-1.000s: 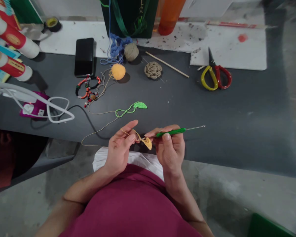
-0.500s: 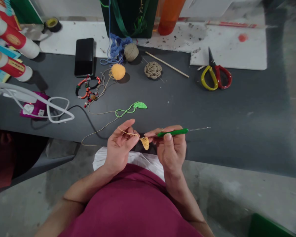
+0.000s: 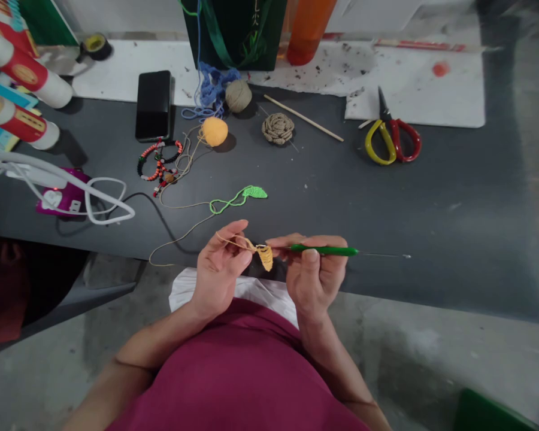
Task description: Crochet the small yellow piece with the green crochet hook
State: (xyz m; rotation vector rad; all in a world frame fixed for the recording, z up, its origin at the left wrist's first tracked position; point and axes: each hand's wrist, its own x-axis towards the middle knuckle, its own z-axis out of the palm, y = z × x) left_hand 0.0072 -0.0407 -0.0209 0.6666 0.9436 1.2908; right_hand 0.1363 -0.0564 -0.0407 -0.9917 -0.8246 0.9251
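Both hands (image 3: pixel 269 269) hold yellow crochet piece (image 3: pixel 265 256) between them, crochet hook (image 3: pixel 327 250) rightward.

Two hands in shot, a left hand (image 3: pixel 218 269) and a right hand (image 3: pixel 317 278); one green hook (image 3: pixel 326 249) and one yellow crochet piece (image 3: pixel 265 256); out on the surface (image 3: pixel 386 197), two balls of yarn, an orange ball (image 3: pixel 214 131) and a tan ball (image 3: pixel 238 96); one rosette (image 3: pixel 278 128); one green leaf (image 3: pixel 254 192); one pair of scissors (image 3: pixel 391 140); one phone (image 3: pixel 153 105); one wooden stick (image 3: pixel 309 118); two glue tubes, an upper tube (image 3: pixel 31 75) and a lower tube (image 3: pixel 20 120); one tape roll (image 3: pixel 94 43); one orange bottle (image 3: pixel 309 30).
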